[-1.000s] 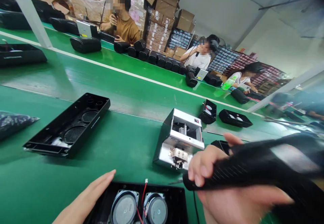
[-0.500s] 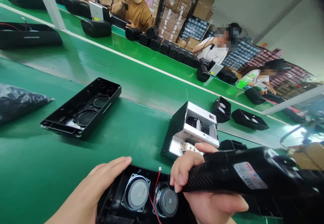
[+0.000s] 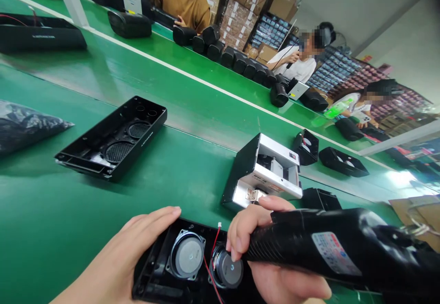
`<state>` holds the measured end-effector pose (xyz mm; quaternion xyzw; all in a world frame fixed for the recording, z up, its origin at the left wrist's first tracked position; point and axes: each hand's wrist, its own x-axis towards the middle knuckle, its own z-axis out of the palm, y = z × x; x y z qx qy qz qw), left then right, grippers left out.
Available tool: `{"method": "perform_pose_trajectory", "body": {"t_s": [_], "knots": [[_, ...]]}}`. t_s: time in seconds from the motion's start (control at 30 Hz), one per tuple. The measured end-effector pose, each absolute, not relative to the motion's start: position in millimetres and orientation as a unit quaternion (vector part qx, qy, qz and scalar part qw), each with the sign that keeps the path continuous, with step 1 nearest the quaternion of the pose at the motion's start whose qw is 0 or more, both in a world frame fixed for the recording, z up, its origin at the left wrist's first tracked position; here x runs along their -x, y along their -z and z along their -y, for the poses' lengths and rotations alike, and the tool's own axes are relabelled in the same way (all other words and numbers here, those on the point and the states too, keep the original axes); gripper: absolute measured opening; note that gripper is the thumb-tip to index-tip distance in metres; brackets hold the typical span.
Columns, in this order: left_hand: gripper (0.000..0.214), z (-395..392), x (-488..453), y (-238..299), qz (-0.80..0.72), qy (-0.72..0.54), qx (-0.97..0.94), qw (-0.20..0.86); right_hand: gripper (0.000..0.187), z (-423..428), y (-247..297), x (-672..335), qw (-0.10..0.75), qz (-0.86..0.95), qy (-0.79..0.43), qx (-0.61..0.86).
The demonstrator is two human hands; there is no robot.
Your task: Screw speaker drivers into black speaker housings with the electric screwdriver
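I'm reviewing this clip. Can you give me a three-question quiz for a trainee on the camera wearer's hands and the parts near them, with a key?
1. Which of the wearer's hands grips the black handheld tool?
A) left
B) right
C) both

2. Look at the black housing touched by the left hand. True or false: three speakers show inside it.

3. Fill the gap: the thin wire at that housing is ____ and ends in a small white plug.

Key: 1. B, the right hand. 2. False, two show. 3. Red.

Looks down and forward from head height, tilted, over the nearby left hand [image 3: 146,233] and right hand [image 3: 249,225], across the green table [image 3: 195,166].
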<state>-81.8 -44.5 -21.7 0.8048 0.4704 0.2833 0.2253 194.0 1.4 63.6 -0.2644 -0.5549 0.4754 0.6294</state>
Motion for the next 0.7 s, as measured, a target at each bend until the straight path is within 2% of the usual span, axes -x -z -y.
{"method": "perform_pose_trajectory", "body": {"t_s": [0.13, 0.3, 0.43, 0.7], "knots": [[0.115, 41.0, 77.5, 15.8, -0.472, -0.294, -0.803, 0.215, 0.066, -2.2, -51.2, -193.6, 0.622, 0.550, -0.501, 0.245], [0.110, 37.9, 74.6, 12.5, -0.474, -0.307, -0.800, 0.201, 0.073, -4.8, -38.4, -191.7, 0.594, 0.548, -0.542, 0.231], [0.108, 37.4, 75.0, 11.2, -0.472, -0.313, -0.802, 0.188, 0.069, -2.0, -41.2, -194.1, 0.575, 0.556, -0.543, 0.255], [0.112, 40.7, 82.2, 30.4, -0.473, -0.304, -0.804, 0.191, 0.059, 12.2, -52.4, -189.1, 0.591, 0.559, -0.504, 0.290]]}}
